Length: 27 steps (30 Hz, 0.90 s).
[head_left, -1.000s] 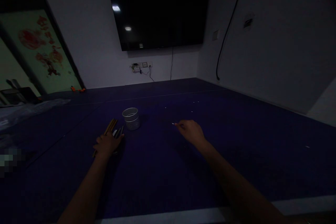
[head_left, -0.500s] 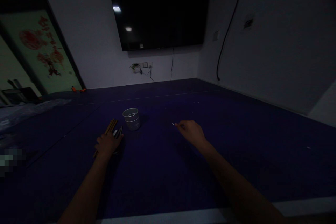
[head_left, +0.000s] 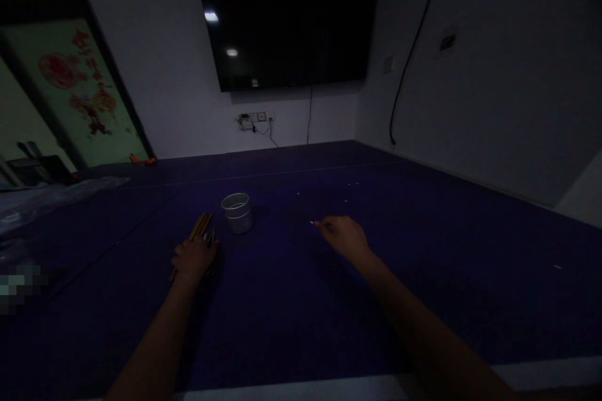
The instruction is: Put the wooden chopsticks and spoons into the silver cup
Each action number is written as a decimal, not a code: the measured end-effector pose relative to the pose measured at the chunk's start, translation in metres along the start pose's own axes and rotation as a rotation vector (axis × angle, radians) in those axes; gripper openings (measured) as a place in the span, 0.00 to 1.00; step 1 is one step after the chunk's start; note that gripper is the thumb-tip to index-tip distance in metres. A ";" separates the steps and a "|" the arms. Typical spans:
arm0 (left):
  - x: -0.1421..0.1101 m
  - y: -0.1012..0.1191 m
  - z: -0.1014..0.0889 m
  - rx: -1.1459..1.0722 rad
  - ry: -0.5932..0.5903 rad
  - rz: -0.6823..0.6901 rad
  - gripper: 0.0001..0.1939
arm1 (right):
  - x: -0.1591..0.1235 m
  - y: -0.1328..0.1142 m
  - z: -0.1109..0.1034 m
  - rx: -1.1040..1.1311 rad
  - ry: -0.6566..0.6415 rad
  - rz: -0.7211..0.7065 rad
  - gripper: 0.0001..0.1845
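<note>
"Where's the left hand [head_left: 194, 257]?"
"Over brown sticks [head_left: 202, 223] and dark slim things [head_left: 210, 238], left of centre in the lower half; I can't tell whether its fingers clamp them."
"And the right hand [head_left: 345, 235]?"
"Thumb and finger are pinched together on a small white scrap [head_left: 311, 222], just below the frame's centre."
"And the cup [head_left: 239, 220]?"
"Upright, left of centre, near the tips of the sticks."
</note>
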<state>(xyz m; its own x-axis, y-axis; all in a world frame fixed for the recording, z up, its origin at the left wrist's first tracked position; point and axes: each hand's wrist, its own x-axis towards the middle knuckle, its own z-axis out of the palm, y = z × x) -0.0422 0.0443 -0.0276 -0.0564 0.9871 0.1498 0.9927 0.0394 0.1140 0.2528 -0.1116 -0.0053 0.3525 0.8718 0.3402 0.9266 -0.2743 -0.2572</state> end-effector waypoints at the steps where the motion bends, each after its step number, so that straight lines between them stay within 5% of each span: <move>1: -0.002 0.002 -0.002 0.013 -0.013 -0.028 0.32 | 0.000 0.000 0.001 0.000 -0.001 0.002 0.20; 27: -0.006 0.002 -0.008 0.054 -0.002 -0.010 0.23 | -0.001 -0.002 -0.002 -0.005 -0.006 0.006 0.20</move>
<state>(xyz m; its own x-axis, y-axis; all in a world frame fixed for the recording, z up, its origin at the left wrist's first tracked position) -0.0410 0.0370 -0.0203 -0.0658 0.9869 0.1473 0.9964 0.0572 0.0619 0.2508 -0.1127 -0.0031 0.3573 0.8724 0.3334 0.9251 -0.2816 -0.2546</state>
